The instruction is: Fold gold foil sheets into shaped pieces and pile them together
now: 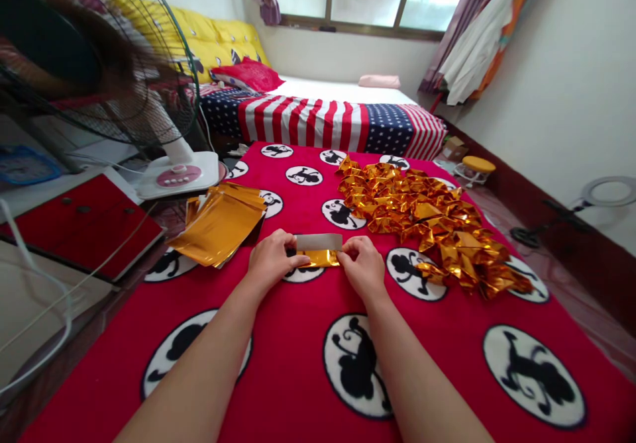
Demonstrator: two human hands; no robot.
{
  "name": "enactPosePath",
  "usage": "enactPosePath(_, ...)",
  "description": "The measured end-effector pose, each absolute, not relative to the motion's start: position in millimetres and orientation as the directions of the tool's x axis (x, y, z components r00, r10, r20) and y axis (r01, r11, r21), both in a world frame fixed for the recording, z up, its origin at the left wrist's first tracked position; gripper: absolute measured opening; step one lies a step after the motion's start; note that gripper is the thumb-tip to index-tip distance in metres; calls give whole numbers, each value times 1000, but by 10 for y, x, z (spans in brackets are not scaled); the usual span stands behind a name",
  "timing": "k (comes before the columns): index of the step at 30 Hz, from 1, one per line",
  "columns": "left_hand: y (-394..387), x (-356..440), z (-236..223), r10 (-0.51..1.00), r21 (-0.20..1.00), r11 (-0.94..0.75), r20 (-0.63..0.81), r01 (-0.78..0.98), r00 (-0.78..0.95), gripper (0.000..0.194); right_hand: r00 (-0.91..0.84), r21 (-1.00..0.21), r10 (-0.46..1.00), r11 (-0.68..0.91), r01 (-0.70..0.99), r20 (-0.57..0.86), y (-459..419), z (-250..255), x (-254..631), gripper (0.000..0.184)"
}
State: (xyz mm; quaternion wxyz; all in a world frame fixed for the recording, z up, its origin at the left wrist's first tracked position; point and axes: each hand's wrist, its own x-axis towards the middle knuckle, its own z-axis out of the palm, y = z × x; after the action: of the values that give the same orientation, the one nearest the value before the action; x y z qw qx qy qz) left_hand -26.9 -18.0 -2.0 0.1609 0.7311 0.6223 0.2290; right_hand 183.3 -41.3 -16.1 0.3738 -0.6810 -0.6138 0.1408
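Observation:
Between my two hands is a sheet of gold foil paper [318,257], partly folded, its shiny gold side toward me and a grey-white strip along the far edge. My left hand [274,255] pinches its left end, thumb lying along the gold part. At the right end, my right hand [364,264] grips the paper between thumb and fingers. A stack of flat gold foil sheets [223,221] lies to the left of my left hand. Right of my right hand spreads a heap of folded gold foil pieces [422,211].
A red cloth [293,337] with round black-and-white figures covers the work surface. On the left stand a fan [169,145] and a red-fronted cabinet [84,218]. Behind is a bed with a striped cover [303,118]; a yellow-topped stool [477,164] and a ring light [609,191] are at right.

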Motion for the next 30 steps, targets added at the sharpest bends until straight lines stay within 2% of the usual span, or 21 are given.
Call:
enactPosePath(3,-198,-264,-42,978,573,-198,174,795,118,28,206,-752,943,66,656,263,-443,-182,1838,4)
enactPosePath(5,-194,-260,-77,973,651,-225,189,725,133,26,210,-794,945,76,604,250,-446,-198,1843,7)
enactPosePath(10,-168,-221,-136,984,896,-167,127,412,123,26,223,-883,940,135,450,258,-425,-231,1837,10)
enactPosePath(13,-169,-175,-104,991,969,-116,99,219,90,34,219,-932,944,172,318,249,-409,-232,1812,12)
enactPosePath(17,-194,-113,-39,996,996,-75,73,42,41,50,216,-969,950,195,150,225,-395,-217,1775,20)
enactPosePath(20,-221,-82,-6,997,997,-67,68,-22,34,52,226,-978,954,175,111,196,-391,-205,1764,33)
enactPosePath(25,-239,-70,-6,996,993,-93,94,-75,4,54,195,-978,963,163,127,186,-395,-192,1778,24)
enactPosePath(30,-212,-66,-53,994,985,-109,111,-135,5,57,199,-974,956,197,109,216,-407,-174,1791,24)
